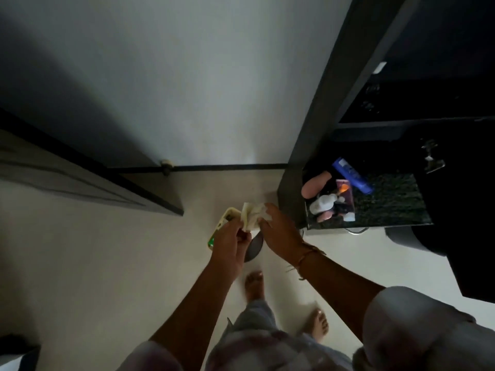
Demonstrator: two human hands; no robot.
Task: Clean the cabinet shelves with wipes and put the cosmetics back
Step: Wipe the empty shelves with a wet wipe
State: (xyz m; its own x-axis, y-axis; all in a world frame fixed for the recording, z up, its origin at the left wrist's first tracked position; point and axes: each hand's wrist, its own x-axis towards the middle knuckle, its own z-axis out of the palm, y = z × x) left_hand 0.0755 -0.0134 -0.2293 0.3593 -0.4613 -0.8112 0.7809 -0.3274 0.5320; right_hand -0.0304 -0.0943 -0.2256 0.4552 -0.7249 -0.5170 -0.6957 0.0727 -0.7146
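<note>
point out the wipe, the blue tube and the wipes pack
wipe (253, 215): head view, crumpled middle of the sheet
blue tube (351, 175): head view, middle of its body
wipes pack (222, 225): head view, pale top face

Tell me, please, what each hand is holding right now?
Left hand: pinching the wipe.
Right hand: pinching the same wipe's other edge.
</note>
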